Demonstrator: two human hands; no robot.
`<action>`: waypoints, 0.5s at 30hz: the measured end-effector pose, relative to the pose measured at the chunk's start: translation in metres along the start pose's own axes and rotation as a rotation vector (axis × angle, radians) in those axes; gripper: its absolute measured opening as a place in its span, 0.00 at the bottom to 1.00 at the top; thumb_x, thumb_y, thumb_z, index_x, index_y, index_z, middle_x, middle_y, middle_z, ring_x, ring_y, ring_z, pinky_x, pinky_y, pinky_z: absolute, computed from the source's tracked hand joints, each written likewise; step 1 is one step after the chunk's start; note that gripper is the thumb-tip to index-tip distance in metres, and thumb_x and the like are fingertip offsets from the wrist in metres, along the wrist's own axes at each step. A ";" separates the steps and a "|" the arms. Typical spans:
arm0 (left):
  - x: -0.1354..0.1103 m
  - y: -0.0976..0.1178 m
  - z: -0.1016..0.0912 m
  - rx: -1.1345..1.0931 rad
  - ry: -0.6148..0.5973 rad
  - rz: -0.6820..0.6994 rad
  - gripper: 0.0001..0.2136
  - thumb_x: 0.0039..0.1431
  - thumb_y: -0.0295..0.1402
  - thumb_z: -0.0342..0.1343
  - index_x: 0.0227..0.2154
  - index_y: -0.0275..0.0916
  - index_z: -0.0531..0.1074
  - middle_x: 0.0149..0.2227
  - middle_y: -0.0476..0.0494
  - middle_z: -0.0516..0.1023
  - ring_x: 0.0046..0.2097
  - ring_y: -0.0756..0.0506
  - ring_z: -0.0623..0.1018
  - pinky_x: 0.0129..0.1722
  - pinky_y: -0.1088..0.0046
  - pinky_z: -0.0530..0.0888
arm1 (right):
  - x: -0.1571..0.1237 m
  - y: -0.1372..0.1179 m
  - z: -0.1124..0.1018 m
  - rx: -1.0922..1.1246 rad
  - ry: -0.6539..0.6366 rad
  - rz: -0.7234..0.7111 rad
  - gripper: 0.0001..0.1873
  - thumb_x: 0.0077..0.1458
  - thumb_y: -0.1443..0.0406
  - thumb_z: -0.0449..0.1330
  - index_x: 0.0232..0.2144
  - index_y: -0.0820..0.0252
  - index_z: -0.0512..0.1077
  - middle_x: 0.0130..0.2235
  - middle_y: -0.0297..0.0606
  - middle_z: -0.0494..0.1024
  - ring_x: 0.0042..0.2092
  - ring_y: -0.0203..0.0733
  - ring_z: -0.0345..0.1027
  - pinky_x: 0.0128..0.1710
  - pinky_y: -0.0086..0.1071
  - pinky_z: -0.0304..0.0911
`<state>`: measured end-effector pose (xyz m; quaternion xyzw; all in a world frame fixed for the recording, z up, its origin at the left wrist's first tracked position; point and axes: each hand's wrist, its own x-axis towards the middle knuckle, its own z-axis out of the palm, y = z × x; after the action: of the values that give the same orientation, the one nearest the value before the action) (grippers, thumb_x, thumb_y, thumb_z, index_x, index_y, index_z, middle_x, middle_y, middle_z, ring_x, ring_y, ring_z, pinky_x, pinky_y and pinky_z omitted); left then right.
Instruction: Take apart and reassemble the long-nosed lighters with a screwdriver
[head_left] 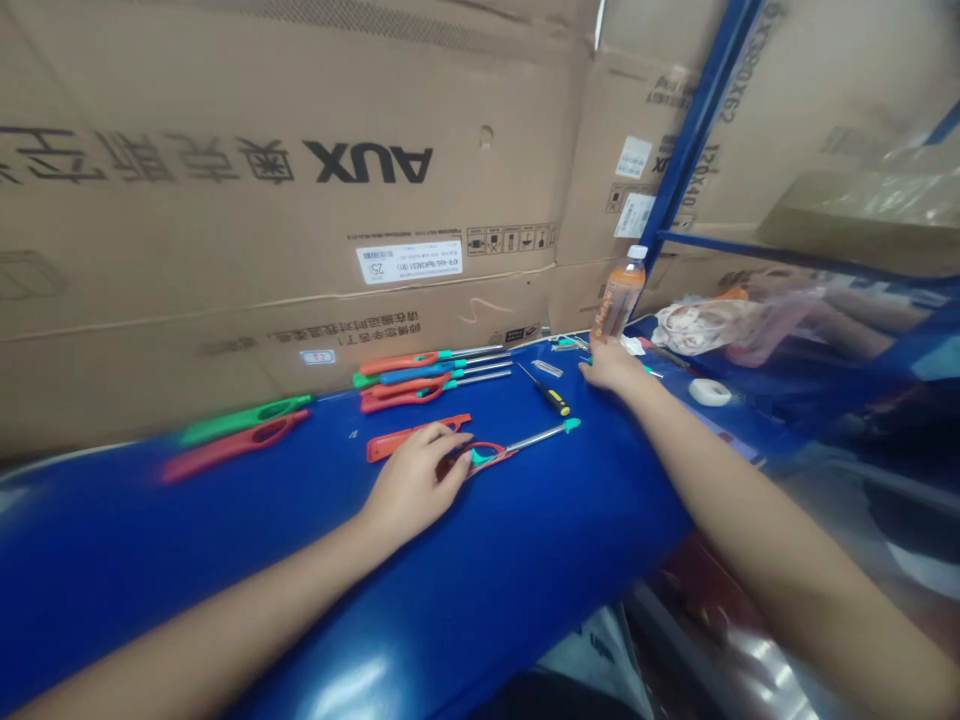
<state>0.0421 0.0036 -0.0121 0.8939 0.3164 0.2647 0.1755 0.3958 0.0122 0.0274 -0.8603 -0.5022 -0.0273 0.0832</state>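
Observation:
My left hand (420, 478) rests on the blue table with thumb and fingers closed round a red long-necked lighter (491, 455). Its handle is partly covered by the hand; teal parts show inside, and a metal tube ends in a teal tip. Just behind the fingers lies a red handle shell (390, 442). My right hand (616, 366) reaches to the back of the table, in front of an orange drink bottle (619, 295), thumb and forefinger apart. Small teal and metal parts (568, 343) lie near its fingertips. Between the hands is a yellow-and-black screwdriver (555, 400).
Several long-necked lighters (409, 377) lie in a row at the back. Green (247, 418) and red (232, 447) handles are at left. A large cardboard box (262, 240) walls the rear. White tape roll (709, 392), plastic bag (694, 325) and blue metal post (694, 130) stand right.

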 end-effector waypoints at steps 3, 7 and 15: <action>-0.001 0.002 -0.001 -0.029 0.006 -0.008 0.15 0.67 0.38 0.50 0.49 0.41 0.77 0.46 0.41 0.77 0.49 0.40 0.77 0.51 0.60 0.75 | 0.000 -0.004 0.016 0.011 0.041 0.037 0.23 0.60 0.64 0.57 0.55 0.72 0.70 0.58 0.67 0.65 0.57 0.67 0.64 0.51 0.53 0.65; -0.004 0.001 -0.002 -0.039 0.026 0.017 0.14 0.67 0.38 0.51 0.48 0.41 0.77 0.46 0.42 0.77 0.50 0.40 0.77 0.52 0.60 0.74 | -0.008 -0.012 0.027 0.075 0.142 -0.106 0.20 0.62 0.67 0.54 0.55 0.68 0.70 0.59 0.60 0.65 0.62 0.61 0.57 0.59 0.48 0.58; -0.004 0.005 -0.008 -0.068 0.102 0.092 0.12 0.67 0.35 0.52 0.48 0.42 0.77 0.45 0.41 0.78 0.49 0.40 0.76 0.51 0.59 0.74 | -0.003 -0.028 0.034 0.304 0.106 -0.294 0.05 0.60 0.68 0.58 0.36 0.63 0.73 0.41 0.47 0.76 0.45 0.46 0.69 0.49 0.38 0.63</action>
<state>0.0370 -0.0021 -0.0048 0.8862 0.2744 0.3285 0.1772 0.3693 0.0292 -0.0030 -0.7528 -0.6155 -0.0083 0.2331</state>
